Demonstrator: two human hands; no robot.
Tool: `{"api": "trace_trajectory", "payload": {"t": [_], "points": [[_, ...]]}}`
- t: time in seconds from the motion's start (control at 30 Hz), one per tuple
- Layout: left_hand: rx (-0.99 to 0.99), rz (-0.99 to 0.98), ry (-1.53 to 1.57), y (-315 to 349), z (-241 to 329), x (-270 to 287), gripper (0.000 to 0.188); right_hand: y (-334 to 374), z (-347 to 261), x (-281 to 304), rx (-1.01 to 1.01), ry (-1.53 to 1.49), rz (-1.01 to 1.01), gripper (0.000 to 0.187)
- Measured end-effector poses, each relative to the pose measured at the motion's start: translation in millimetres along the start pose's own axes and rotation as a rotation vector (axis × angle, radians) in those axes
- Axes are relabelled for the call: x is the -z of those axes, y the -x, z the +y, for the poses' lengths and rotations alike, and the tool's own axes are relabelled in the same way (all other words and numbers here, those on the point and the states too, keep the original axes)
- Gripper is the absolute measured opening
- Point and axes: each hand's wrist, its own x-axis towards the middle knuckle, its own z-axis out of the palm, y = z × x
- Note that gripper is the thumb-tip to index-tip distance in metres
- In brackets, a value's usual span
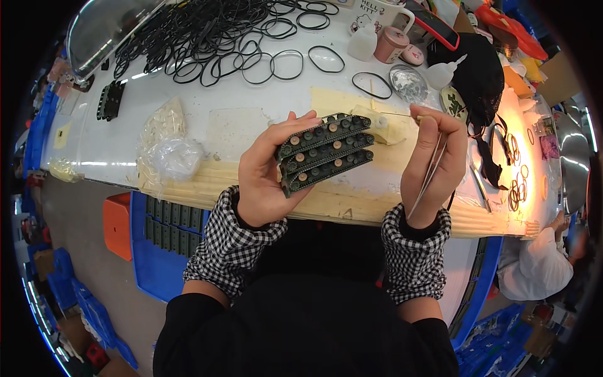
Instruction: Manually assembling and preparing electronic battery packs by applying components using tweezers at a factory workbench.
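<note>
My left hand (267,173) grips a stack of three dark green toy track strips (325,151) studded with round tan and green wheels, held above the white table (125,132). My right hand (433,163) pinches thin metal tweezers (433,166), tips pointing up near a small tan piece at the fingertips, just to the right of the strips. Both wrists wear black-and-white checked cuffs.
Many black rubber rings (226,38) lie across the far table. A clear plastic bag (169,151) sits at the left, a white mug (380,12), small bottles (363,43) and a shallow dish (408,81) at the back. A blue bin (157,251) of green strips stands below. Another person's white sleeve (534,270) is at right.
</note>
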Motion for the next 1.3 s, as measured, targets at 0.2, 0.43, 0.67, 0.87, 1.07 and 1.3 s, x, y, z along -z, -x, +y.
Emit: {"api": "trace_trajectory", "payload": {"t": [0.2, 0.43, 0.67, 0.87, 1.07, 1.3], "points": [[0.000, 0.009, -0.030, 1.3, -1.7, 1.6, 0.060, -1.7, 10.7, 8.1, 0.299, 0.512, -0.222, 0.010], [0.001, -0.003, 0.007, 2.1, -3.2, 2.2, 0.061, 4.5, -11.7, 8.3, 0.160, 0.095, -0.075, 0.004], [0.028, -0.014, 0.006, 1.3, 0.9, 0.0, 0.062, 15.1, -18.7, -6.8, -0.072, -0.311, -0.260, 0.010], [0.032, 0.009, 0.050, 0.7, 2.3, -1.2, 0.059, 16.2, -17.7, -8.0, -0.037, -0.308, -0.269, 0.008], [0.026, 0.017, 0.049, 0.8, 1.7, -1.9, 0.059, 15.6, -16.8, -7.5, 0.010, -0.245, -0.280, 0.007], [0.013, 0.005, 0.018, 1.5, 0.8, 0.1, 0.061, 15.7, -17.6, -6.9, -0.042, -0.269, -0.213, 0.006]]}}
